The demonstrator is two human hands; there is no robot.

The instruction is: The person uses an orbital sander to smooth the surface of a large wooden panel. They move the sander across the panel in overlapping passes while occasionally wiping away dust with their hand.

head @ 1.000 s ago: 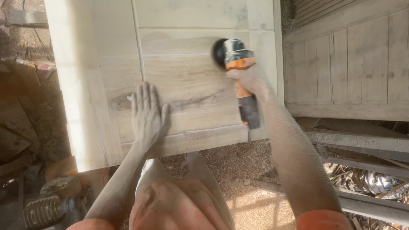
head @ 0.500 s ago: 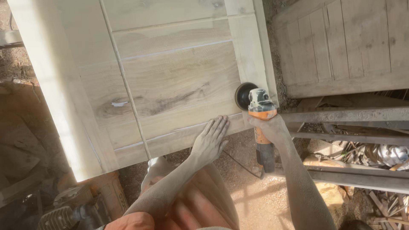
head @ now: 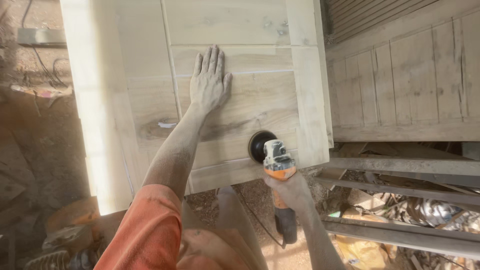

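A pale wooden panelled door [head: 250, 100] lies flat in front of me, made of boards with thin grooves between them. My left hand [head: 210, 80] rests flat on a middle board, fingers spread and dusty. My right hand [head: 290, 192] grips the orange-and-grey body of an angle grinder [head: 277, 172]. Its black sanding disc [head: 260, 146] sits on the door's near boards, close to the right stile. The grinder's dark rear end and cord hang down past the door's near edge.
Another grey wooden panel [head: 400, 85] lies to the right. Metal bars [head: 400, 170] and scrap lie lower right. Sawdust covers the ground [head: 260, 200] below the door. A small engine [head: 55, 255] sits at lower left. Cables [head: 45, 65] run along the ground at upper left.
My left hand has moved from the door's near edge up to a middle board. The grinder has shifted left from the right stile onto the near boards. The camera view has shifted.
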